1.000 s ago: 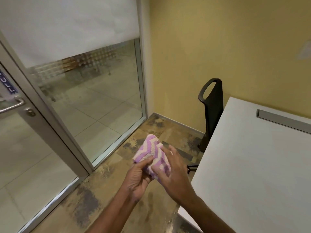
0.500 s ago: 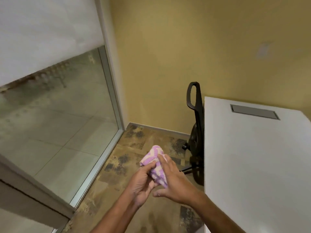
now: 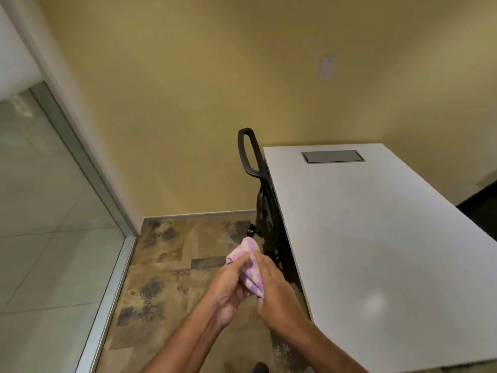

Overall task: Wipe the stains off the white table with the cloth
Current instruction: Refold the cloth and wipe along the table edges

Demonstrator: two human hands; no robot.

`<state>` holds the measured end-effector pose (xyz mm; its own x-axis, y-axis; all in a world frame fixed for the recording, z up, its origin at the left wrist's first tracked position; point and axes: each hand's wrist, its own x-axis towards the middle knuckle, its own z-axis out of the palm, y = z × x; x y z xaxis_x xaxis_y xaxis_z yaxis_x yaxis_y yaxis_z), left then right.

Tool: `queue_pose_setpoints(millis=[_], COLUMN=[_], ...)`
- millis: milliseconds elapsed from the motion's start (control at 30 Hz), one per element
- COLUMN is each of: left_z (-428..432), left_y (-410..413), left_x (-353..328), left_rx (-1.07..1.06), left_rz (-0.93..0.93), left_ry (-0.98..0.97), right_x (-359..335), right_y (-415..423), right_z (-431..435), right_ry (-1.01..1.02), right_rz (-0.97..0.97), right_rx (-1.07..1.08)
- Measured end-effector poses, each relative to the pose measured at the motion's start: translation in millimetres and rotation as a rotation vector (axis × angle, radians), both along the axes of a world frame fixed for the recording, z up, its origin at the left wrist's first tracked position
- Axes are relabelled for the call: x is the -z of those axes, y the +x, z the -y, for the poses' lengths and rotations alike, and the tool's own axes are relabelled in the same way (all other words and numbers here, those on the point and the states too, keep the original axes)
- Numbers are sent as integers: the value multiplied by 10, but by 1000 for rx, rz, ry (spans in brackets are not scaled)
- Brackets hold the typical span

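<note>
From the head view, I'm holding the cloth (image 3: 248, 267) bunched between both hands, out over the floor (image 3: 172, 267) and just left of the white counter (image 3: 376, 238). My left hand (image 3: 228, 289) is curled closed around the cloth's lower left side, and my right hand (image 3: 277, 289) is closed on its right side, so both sets of fingers are wrapped on fabric with only the purple-and-cream folds poking up above them.

The step in hand, as I judge it, is folding the cloth into a pad before it touches the surface. To do that well I'd want a flat face with no loose corners trailing, then pass it to one hand and bring it across onto the counter with even pressure.

The cloth sits between my fingers (image 3: 242, 261), its top standing clear above them and its lower corner tucked against my right palm. It is not touching the counter yet; a black chair (image 3: 262, 200) stands pushed in between me and that edge. I can't make out distinct stains, only a pale glare patch (image 3: 375, 302) near the close end.
</note>
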<state>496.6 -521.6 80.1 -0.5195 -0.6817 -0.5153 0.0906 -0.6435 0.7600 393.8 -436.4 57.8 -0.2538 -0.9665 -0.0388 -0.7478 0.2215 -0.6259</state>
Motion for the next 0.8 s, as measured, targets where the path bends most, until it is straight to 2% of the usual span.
queue_pose_setpoints(millis=[300, 433, 533, 633, 800], left_z=[815, 1125, 1259, 1333, 1513], left_y=[-600, -962, -1235, -1486, -1838], left_x=[127, 173, 227, 289, 426], left_rx=[310, 447, 519, 622, 741], left_rz=[180, 251, 296, 327, 380], left_ry=[-66, -72, -84, -107, -239], right_x=[371, 446, 472, 543, 615], right_y=[-672, -981, -1178, -1347, -1526], right_z=[587, 802, 863, 867, 841], right_ry=[-87, -96, -106, -104, -133], right_rz=[223, 537, 650, 709, 652], right_rx=[141, 180, 296, 427, 704])
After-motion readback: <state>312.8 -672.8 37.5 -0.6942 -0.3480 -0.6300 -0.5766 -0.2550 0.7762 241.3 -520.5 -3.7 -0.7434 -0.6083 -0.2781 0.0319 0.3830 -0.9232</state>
